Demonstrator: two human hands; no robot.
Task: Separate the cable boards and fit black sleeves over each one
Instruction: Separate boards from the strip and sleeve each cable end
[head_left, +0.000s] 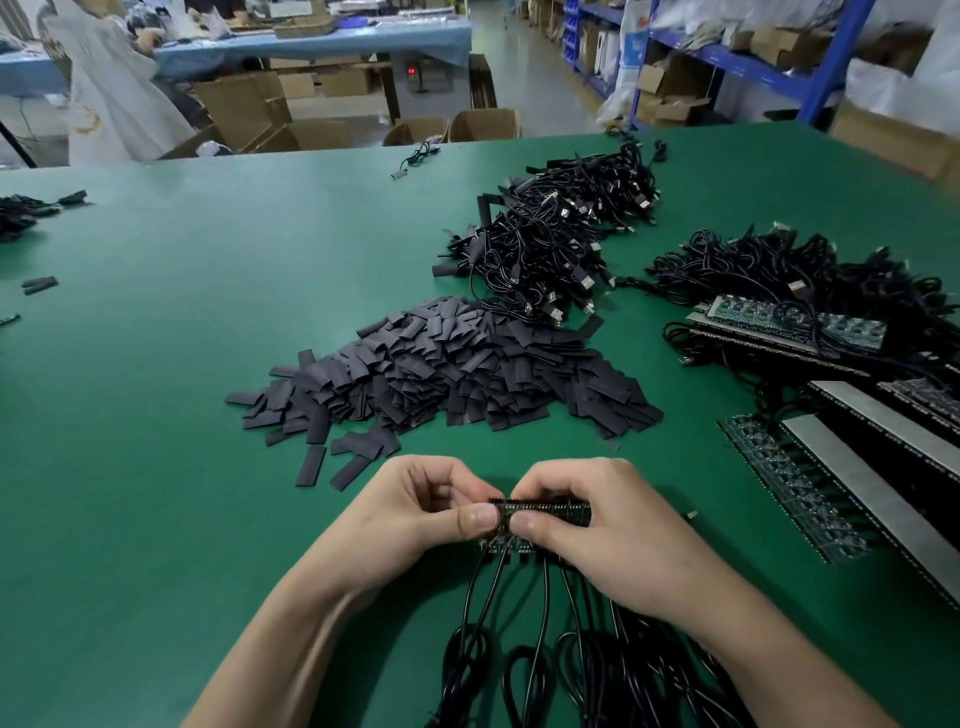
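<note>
Black cables (545, 649) trail over the near edge of the green tabletop (156, 415), rising to the hands. Left hand (415, 514) pinches the left end of a strip of cable boards (545, 509), fingers curled. Right hand (613, 530) grips the rest of the strip, thumbs almost touching. Mid-table beyond: pile of black sleeves (441, 374). Behind it, rightward: heap of cables (561, 244). Right edge: more board panels (810, 499).

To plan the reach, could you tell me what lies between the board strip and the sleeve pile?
In the head view, past the fingers gripping the board strip, only bare green table reaches the sleeve pile.
</note>
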